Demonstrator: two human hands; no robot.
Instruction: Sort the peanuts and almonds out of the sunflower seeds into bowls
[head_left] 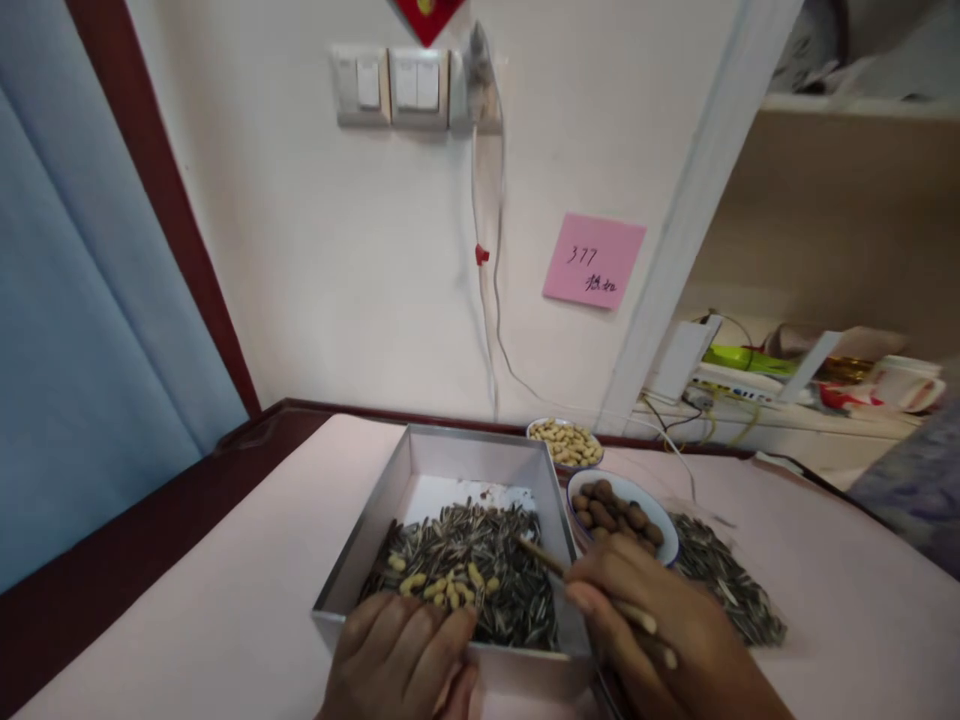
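Silver and shiny, a square metal tray (390, 500) is sitting on a pale pink table (225, 600) near the wall. Striped sunflower seeds (480, 560) are lying in a heap in the near half of the tray, and some pale peanuts (442, 585) are mixed in on top.

The left hand (401, 660) is resting on the near edge of the tray, with its fingers curled over the rim and touching the seeds. It is not holding anything.

The right hand (667, 640) is gripping a pair of wooden chopsticks (555, 565). The tips are poking into the seed heap, just right of the peanuts.

Just right of the tray, a white bowl (660, 525) is holding brown nuts. Behind it, a smaller bowl (566, 440) is holding pale peanuts. More sunflower seeds are lying in a loose pile (727, 585) on the table, right of the brown-nut bowl.

A pink sticky note (594, 260) is sticking to the wall.
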